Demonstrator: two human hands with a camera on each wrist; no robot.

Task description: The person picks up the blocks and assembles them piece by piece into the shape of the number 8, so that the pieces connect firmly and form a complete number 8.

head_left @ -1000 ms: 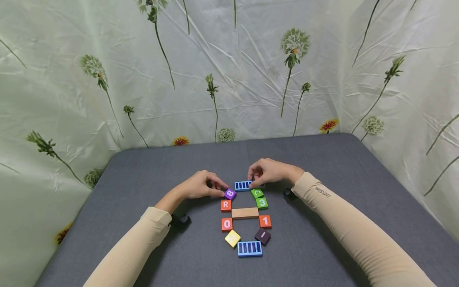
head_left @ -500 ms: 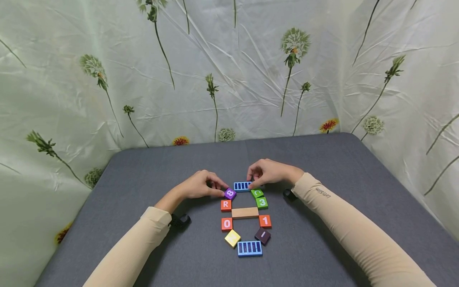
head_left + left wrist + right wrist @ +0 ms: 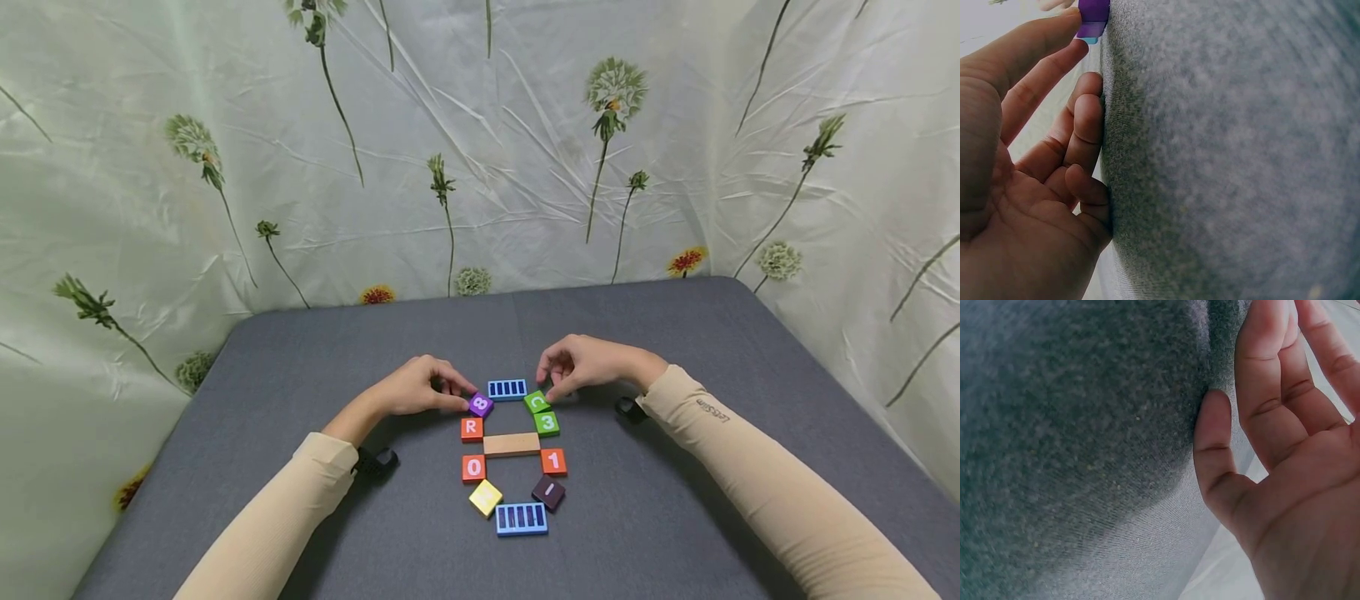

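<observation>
In the head view my left hand [image 3: 426, 387] holds a purple block marked 8 [image 3: 481, 405] by its outer corners, between thumb and forefinger. The left wrist view catches the thumb tip against the purple block [image 3: 1094, 14], whose far part is cut off. My right hand [image 3: 592, 362] is beside a green block marked C [image 3: 536, 402]; its thumb tip is at the block's right edge and its forefinger is apart, beyond the far side. A blue slatted block [image 3: 507, 389] lies between the purple and green blocks. The right wrist view shows my right hand [image 3: 1285, 444] without any block.
Below lie a green 3 block [image 3: 547, 423], red R block [image 3: 472, 429], wooden bar [image 3: 512, 445], red 0 block [image 3: 473, 468], red 1 block [image 3: 553, 462], yellow block [image 3: 486, 497], dark block [image 3: 549, 492] and another blue slatted block [image 3: 521, 519] on the grey table [image 3: 337, 533].
The blue slatted block at the top slid slightly left under my right hand. My right hand then left it and moved right to the green C block. My left hand stayed on the purple block.
</observation>
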